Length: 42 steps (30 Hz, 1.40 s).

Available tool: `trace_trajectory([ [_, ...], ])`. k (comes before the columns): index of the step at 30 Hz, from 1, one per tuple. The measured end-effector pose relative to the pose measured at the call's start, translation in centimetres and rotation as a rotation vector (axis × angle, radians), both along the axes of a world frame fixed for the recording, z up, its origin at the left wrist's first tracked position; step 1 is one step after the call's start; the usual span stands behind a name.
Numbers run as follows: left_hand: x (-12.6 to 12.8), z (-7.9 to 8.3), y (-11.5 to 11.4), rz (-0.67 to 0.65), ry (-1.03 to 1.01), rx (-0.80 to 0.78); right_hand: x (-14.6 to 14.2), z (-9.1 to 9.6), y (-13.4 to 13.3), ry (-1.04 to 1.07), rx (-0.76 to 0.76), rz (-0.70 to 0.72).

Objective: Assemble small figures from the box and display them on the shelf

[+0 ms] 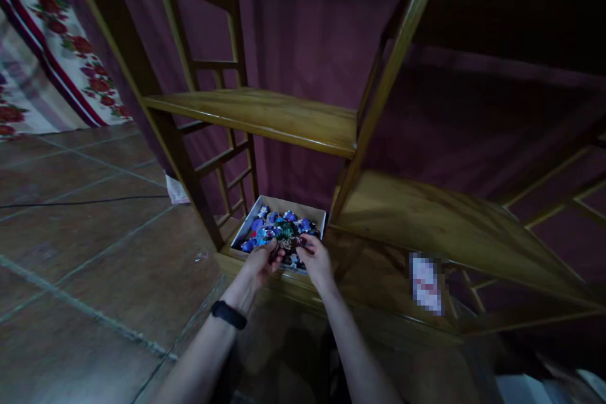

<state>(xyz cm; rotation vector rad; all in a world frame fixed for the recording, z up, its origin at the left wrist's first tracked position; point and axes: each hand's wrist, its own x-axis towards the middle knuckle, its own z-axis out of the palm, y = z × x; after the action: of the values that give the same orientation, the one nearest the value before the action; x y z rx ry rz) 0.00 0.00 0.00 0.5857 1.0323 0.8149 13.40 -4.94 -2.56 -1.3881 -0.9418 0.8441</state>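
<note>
An open cardboard box (312, 213) sits on the lowest shelf of a wooden rack, filled with several small blue, red and green trinkets (279, 230). My left hand (263, 262), with a black band on its wrist, rests at the box's near edge with fingers curled into the trinkets. My right hand (316, 259) is beside it at the same edge, fingers bent and pinching among the pieces. What each hand grips is too small and dark to make out.
The wooden rack has a middle shelf (265, 115) above the box and a slanted shelf (440, 221) to the right. A maroon curtain hangs behind. Brown tiled floor (95, 252) lies left, with a black cable (80, 203) and a floral cloth (52, 57).
</note>
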Motion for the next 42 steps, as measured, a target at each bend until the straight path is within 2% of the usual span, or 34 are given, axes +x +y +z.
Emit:
trace_trajectory([
  [5,-0.1,0.1,-0.3,-0.053,-0.128,-0.175,0.0,0.3,-0.5,-0.09,0.016,-0.061],
  [10,-0.1,0.0,-1.0,-0.064,-0.179,-0.174,-0.2,0.6,-1.2,-0.153,0.055,-0.084],
  [12,-0.1,0.0,-1.4,-0.039,-0.127,-0.101,-0.3,0.9,-1.5,-0.129,0.056,-0.074],
  [15,0.0,0.3,-2.0,0.016,-0.028,0.091,-0.4,1.2,-2.1,-0.034,0.049,-0.069],
  [20,0.0,1.4,-2.9,-0.011,0.025,0.39,-0.8,1.1,-2.7,0.319,0.036,-0.078],
  [24,-0.1,1.9,-3.3,-0.029,0.049,0.513,-1.6,1.2,-2.8,0.58,0.045,-0.117],
  [28,-0.4,1.5,-3.0,-0.02,0.034,0.563,-2.3,1.6,-2.6,0.728,0.11,-0.135],
  [32,-1.1,0.9,-2.3,-0.083,0.027,0.597,-2.5,1.6,-2.3,0.77,0.171,-0.106],
  [36,-1.6,0.4,-1.6,-0.101,0.107,0.704,-2.2,1.0,-1.9,0.726,0.177,-0.078],
  [39,-1.9,0.0,-1.4,-0.092,0.261,0.832,-2.0,0.6,-1.5,0.639,0.149,-0.087],
  [42,-2.2,0.0,-1.8,-0.126,0.545,1.0,-2.0,0.4,-1.3,0.534,0.14,-0.092],
])
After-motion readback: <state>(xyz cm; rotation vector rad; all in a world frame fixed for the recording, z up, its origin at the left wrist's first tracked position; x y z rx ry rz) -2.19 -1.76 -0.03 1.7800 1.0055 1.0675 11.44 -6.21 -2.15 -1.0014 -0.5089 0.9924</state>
